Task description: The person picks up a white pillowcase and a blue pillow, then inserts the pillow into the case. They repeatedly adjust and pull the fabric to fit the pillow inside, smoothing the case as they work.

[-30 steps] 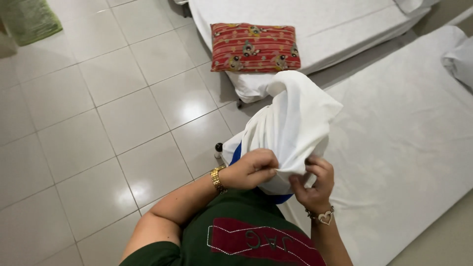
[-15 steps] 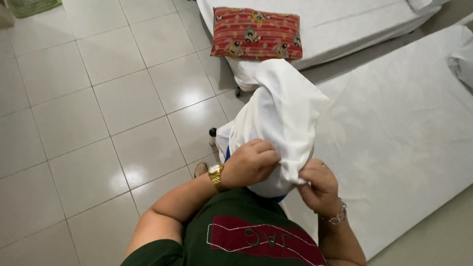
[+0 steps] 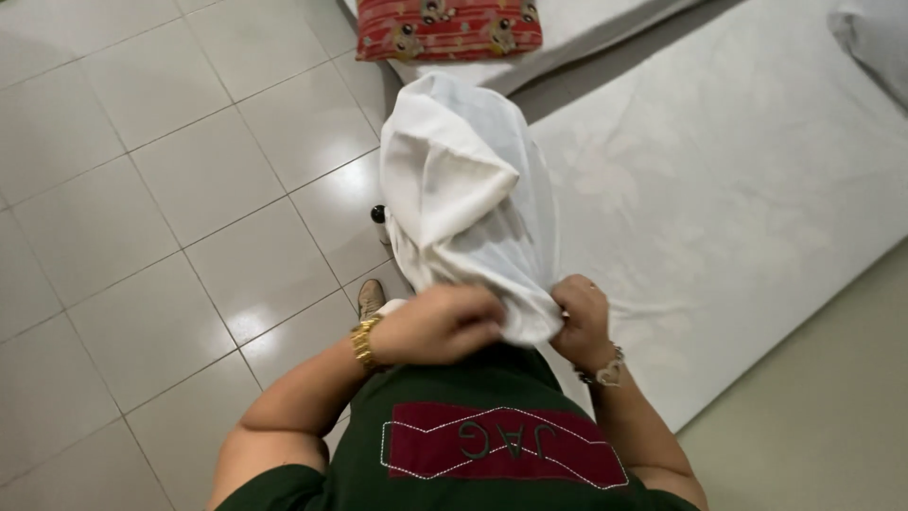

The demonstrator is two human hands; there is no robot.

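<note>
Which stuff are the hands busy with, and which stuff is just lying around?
In hand:
- white cloth, gripped at its lower edge by the left hand and the right hand

Just lying about:
- red patterned pillow on a mattress at the top
- white mattress on the right
- tiled floor
- small dark object on the floor beside the cloth, too small to tell

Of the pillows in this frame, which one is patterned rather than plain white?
The red pillow at the top, on the far mattress. The white one is in both hands; another lies top right.
</note>
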